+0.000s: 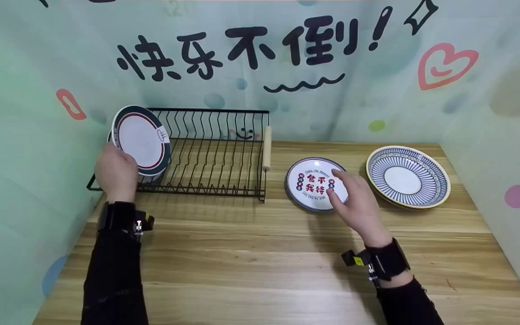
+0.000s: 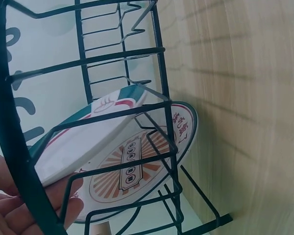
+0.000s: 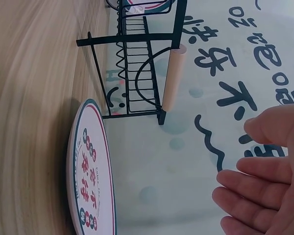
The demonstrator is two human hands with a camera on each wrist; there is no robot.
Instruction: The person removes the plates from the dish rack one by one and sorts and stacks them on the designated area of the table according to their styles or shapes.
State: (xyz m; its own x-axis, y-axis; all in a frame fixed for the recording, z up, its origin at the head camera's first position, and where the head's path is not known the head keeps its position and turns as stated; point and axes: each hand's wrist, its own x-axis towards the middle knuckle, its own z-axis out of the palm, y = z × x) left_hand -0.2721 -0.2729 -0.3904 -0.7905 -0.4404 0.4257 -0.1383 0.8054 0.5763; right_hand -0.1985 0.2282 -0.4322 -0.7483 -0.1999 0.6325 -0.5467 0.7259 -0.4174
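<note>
My left hand (image 1: 116,173) grips the edge of a white plate (image 1: 139,141) with a dark green rim and a red ring. This plate leans at the left end of the black wire dish rack (image 1: 215,189). In the left wrist view another plate (image 2: 137,171), with an orange sunburst, stands behind it in the rack. My right hand (image 1: 358,205) hovers with fingers apart over the right side of a small white plate (image 1: 309,203) with red characters. The right wrist view shows a gap between that hand and the plate.
Two or more blue-patterned plates (image 1: 440,189) are stacked at the right on the wooden table (image 1: 242,271). A pale wooden handle (image 1: 267,149) forms part of the rack's right side. A printed curtain (image 1: 377,108) stands close behind, with sides at left and right.
</note>
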